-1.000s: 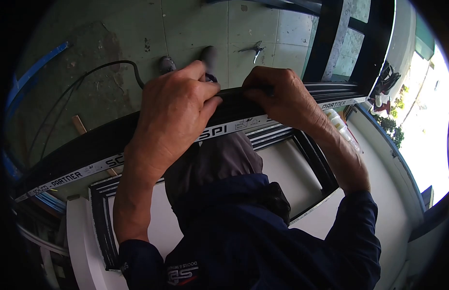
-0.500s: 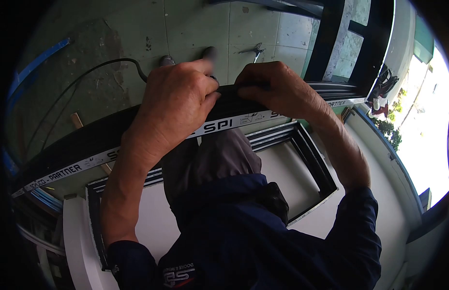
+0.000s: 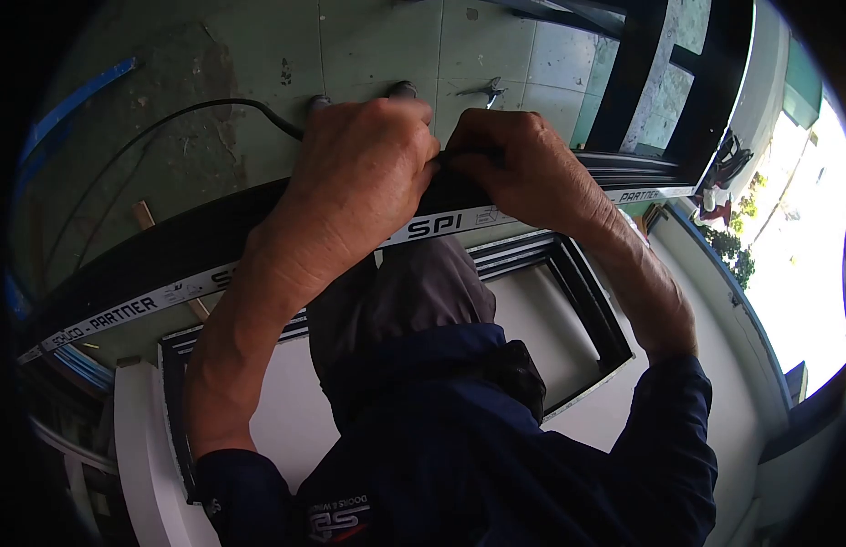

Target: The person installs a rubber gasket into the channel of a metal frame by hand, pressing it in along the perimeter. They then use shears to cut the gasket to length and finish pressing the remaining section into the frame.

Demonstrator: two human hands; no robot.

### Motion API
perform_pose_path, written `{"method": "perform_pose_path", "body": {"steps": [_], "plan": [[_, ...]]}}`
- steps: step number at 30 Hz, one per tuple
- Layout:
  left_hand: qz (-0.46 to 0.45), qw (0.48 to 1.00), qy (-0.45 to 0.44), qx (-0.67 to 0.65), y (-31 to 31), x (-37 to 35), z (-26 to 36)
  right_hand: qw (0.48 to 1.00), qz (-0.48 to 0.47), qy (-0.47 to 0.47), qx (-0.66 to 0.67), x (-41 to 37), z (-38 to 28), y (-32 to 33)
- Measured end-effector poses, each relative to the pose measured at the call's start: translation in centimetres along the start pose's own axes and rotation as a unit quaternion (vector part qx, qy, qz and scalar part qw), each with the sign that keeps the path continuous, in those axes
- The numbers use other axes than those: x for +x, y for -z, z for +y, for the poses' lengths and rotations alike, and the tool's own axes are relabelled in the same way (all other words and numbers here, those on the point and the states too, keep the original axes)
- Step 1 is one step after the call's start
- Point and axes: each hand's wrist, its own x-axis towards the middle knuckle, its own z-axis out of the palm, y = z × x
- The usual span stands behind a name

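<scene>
A long black window-frame profile [image 3: 159,260] with a white printed protective strip runs across the view from lower left to upper right. My left hand [image 3: 355,178] presses down on its top edge near the middle, fingers curled over it. Right beside it, my right hand [image 3: 523,164] pinches a thin black strip [image 3: 478,157] at the profile's top edge. The two hands nearly touch. What lies under the fingers is hidden.
Below the profile lies a black-edged frame [image 3: 587,301] on a white surface. A black cable [image 3: 204,109] and a pair of pliers [image 3: 485,91] lie on the green tiled floor beyond. Another dark frame [image 3: 655,82] stands at upper right. My dark blue clothing fills the bottom.
Both hands slid up and slightly right along the profile and came closer together. The left hand now covers more of the top edge.
</scene>
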Motion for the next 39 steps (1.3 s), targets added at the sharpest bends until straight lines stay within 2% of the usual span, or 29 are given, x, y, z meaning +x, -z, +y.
{"method": "perform_pose_path", "body": {"steps": [2,5,8,14,20,23,26,29,35,39], "plan": [[-0.007,1.000,0.002,-0.006,0.1,0.0,0.1,1.000,0.003,0.003,-0.008,0.1,-0.2,0.4],[0.005,1.000,0.004,-0.011,1.0,-0.5,0.0,0.996,-0.048,-0.003,0.078,0.5,0.5,1.3],[0.011,0.999,0.026,-0.027,1.9,-1.5,-0.5,0.992,-0.070,-0.029,0.102,0.7,0.7,1.3],[-0.005,1.000,0.005,-0.010,1.8,-1.3,-0.9,0.994,-0.048,-0.037,0.089,0.4,0.1,0.8],[0.002,1.000,-0.007,-0.017,1.5,-1.2,-1.0,0.990,-0.079,-0.043,0.106,0.9,0.0,1.1],[0.004,1.000,-0.009,-0.015,1.5,-1.2,-1.0,0.999,-0.014,-0.033,0.020,0.4,-0.6,0.2],[0.001,1.000,-0.009,-0.019,1.6,-1.1,-0.9,0.998,-0.004,-0.010,0.055,0.3,-0.2,0.1],[0.001,1.000,-0.009,-0.018,1.5,-1.1,-1.0,0.994,-0.051,-0.022,0.094,0.9,-0.5,0.3],[0.005,1.000,-0.012,-0.013,1.3,-1.1,-1.0,0.999,-0.016,-0.028,0.013,0.8,-1.5,0.0],[0.011,0.999,0.000,-0.038,1.4,-1.3,-1.1,0.993,-0.057,0.003,0.101,1.1,-0.1,0.5]]}}
